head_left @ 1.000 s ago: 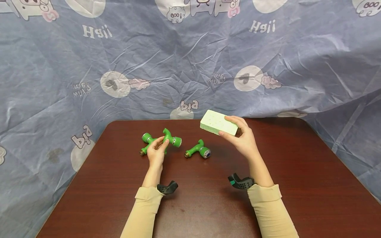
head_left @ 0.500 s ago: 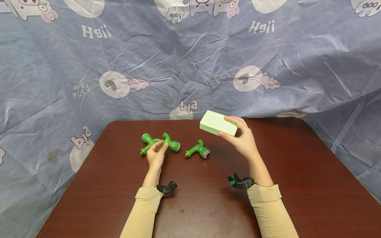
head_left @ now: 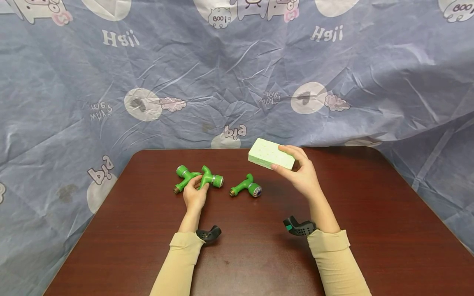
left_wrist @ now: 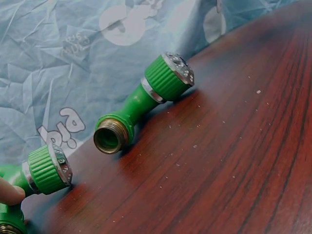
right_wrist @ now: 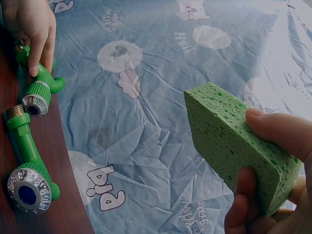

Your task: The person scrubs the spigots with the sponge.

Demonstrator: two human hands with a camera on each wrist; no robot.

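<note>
Three green taps are at the far side of the table. My left hand [head_left: 194, 197] pinches the middle tap [head_left: 207, 177] by its body, thumb on the near side; it appears to lie at table level. Partly behind that hand is the left tap [head_left: 183, 177]. The right tap [head_left: 246, 186] lies apart, its ribbed knob [right_wrist: 30, 192] facing the right wrist camera. My right hand [head_left: 304, 170] grips a pale green porous sponge [head_left: 271, 153] by one end, raised above the table. One threaded brass inlet [left_wrist: 111, 136] shows in the left wrist view.
The dark red-brown wooden table [head_left: 244, 255] has rounded far corners. A wrinkled blue-grey printed cloth [head_left: 222, 74] hangs behind it. Black wrist mounts [head_left: 209, 234] sit on both wrists, below cream sleeves.
My left hand has lowered the middle tap toward the table and turned it slightly, still pinching it. The right hand and the sponge have hardly moved.
</note>
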